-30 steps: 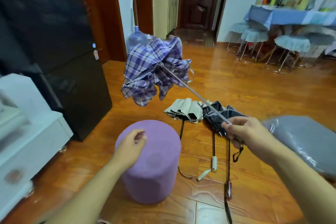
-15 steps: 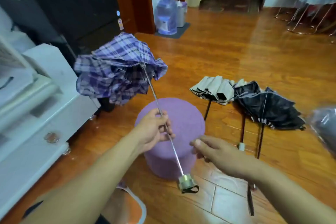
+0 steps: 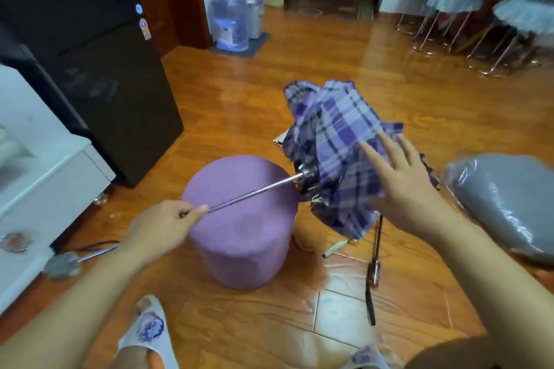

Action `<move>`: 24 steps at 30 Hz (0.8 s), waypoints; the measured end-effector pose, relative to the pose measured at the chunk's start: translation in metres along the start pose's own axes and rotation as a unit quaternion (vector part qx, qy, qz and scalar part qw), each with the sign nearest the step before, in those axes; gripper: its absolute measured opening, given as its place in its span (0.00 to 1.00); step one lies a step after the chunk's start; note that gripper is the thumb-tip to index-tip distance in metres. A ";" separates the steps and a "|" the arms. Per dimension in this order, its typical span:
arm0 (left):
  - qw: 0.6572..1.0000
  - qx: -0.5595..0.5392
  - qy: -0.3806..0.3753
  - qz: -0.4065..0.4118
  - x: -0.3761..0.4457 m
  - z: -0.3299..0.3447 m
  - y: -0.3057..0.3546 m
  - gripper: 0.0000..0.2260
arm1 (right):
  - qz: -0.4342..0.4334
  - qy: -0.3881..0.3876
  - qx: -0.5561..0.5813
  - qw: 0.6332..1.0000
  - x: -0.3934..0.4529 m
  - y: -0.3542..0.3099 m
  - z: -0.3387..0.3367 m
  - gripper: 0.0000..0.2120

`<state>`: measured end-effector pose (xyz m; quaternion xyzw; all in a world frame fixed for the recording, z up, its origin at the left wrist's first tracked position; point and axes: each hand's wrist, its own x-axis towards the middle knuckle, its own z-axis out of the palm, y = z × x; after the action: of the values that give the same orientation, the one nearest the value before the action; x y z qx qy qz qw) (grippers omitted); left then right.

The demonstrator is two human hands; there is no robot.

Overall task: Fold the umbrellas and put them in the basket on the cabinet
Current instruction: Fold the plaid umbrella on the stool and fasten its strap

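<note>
The purple plaid umbrella (image 3: 332,135) hangs half collapsed above the floor, its canopy to the right of the purple stool. My left hand (image 3: 168,225) grips its metal shaft (image 3: 254,193) partway along, and the blurred handle end (image 3: 63,265) sticks out at the lower left. My right hand (image 3: 401,186) is spread open with straight fingers against the canopy's near side. Two other umbrellas lie on the floor behind the canopy, mostly hidden; only a pale handle (image 3: 332,250) and a dark handle (image 3: 374,272) show. No basket is in view.
A round purple stool (image 3: 242,234) stands under the shaft. At the left are a black fridge (image 3: 99,75) and a white cabinet (image 3: 45,177). A grey plastic-wrapped cushion (image 3: 506,201) lies at the right. A water jug (image 3: 229,15) and chairs (image 3: 449,9) stand at the back.
The umbrella has swung round: its canopy went from the left to the right of the stool. My left hand keeps the shaft; my right hand moved up from near the handle to the canopy.
</note>
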<state>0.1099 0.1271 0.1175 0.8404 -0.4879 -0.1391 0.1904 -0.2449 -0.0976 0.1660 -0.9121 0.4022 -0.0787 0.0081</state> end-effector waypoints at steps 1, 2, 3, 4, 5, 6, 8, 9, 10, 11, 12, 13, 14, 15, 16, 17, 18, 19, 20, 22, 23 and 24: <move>1.000 0.018 -0.017 0.005 -0.002 0.003 -0.002 0.26 | -0.011 -0.045 -0.035 0.998 -0.005 -0.001 0.006 0.56; 0.999 0.031 -0.033 0.007 -0.004 0.005 -0.004 0.25 | -0.027 -0.096 -0.071 0.993 -0.012 -0.002 0.014 0.57; 0.998 0.044 -0.044 0.008 -0.006 0.008 -0.007 0.24 | -0.041 -0.144 -0.097 0.984 -0.020 -0.004 0.026 0.58; 0.997 0.056 -0.056 0.011 -0.007 0.011 -0.008 0.23 | -0.050 -0.174 -0.104 0.978 -0.029 -0.006 0.037 0.59; 0.996 0.065 -0.064 0.015 -0.009 0.013 -0.009 0.23 | -0.054 -0.185 -0.099 0.976 -0.037 -0.006 0.049 0.59; 0.995 0.073 -0.066 0.020 -0.011 0.015 -0.009 0.23 | -0.058 -0.177 -0.096 0.978 -0.043 -0.006 0.057 0.58; 0.995 0.077 -0.061 0.033 -0.013 0.018 -0.008 0.24 | -0.067 -0.147 -0.117 0.980 -0.050 0.002 0.069 0.54; 0.994 0.081 -0.059 0.041 -0.014 0.020 -0.007 0.24 | -0.074 -0.131 -0.122 0.981 -0.051 0.009 0.072 0.52; 0.994 0.084 -0.058 0.050 -0.014 0.022 -0.006 0.24 | -0.081 -0.125 -0.123 0.981 -0.051 0.015 0.072 0.50; 0.993 0.087 -0.052 0.057 -0.014 0.024 -0.005 0.23 | -0.090 -0.121 -0.125 0.981 -0.051 0.020 0.070 0.48; 0.993 0.087 -0.041 0.064 -0.014 0.026 -0.006 0.23 | -0.097 -0.123 -0.129 0.979 -0.051 0.025 0.067 0.46; 0.993 0.086 -0.026 0.070 -0.013 0.028 -0.006 0.24 | -0.110 -0.125 -0.132 0.977 -0.050 0.028 0.065 0.44; 0.993 0.091 -0.010 0.077 -0.013 0.030 -0.007 0.25 | -0.120 -0.128 -0.129 0.976 -0.049 0.029 0.062 0.41; 0.991 0.102 0.007 0.085 -0.012 0.032 -0.009 0.27 | -0.127 -0.128 -0.121 0.976 -0.048 0.029 0.061 0.39; 0.987 0.119 0.026 0.103 -0.011 0.033 -0.010 0.28 | -0.129 -0.134 -0.111 0.976 -0.047 0.027 0.059 0.36; 0.980 0.137 0.049 0.134 -0.009 0.034 -0.011 0.29 | -0.130 -0.147 -0.100 0.975 -0.046 0.024 0.059 0.33; 0.970 0.156 0.075 0.170 -0.006 0.033 -0.012 0.30 | -0.128 -0.162 -0.091 0.974 -0.045 0.019 0.060 0.29; 0.958 0.173 0.106 0.200 -0.004 0.031 -0.010 0.30 | -0.124 -0.167 -0.077 0.975 -0.045 0.015 0.062 0.25; 0.948 0.186 0.145 0.214 -0.003 0.029 -0.008 0.28 | -0.115 -0.162 -0.059 0.978 -0.044 0.012 0.065 0.21; 0.936 0.198 0.230 0.178 -0.002 0.027 -0.003 0.20 | -0.089 -0.147 -0.018 0.985 -0.040 0.010 0.071 0.18; 0.937 0.196 0.257 0.132 -0.003 0.026 -0.001 0.19 | -0.085 -0.140 -0.011 0.986 -0.038 0.010 0.074 0.18; 0.941 0.188 0.271 0.081 -0.004 0.024 -0.001 0.20 | -0.087 -0.133 -0.018 0.987 -0.038 0.010 0.075 0.19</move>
<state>0.0991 0.1269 0.0960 0.8246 -0.5014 0.2039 0.1646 -0.2663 -0.0806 0.0858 -0.9459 0.3182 0.0501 0.0378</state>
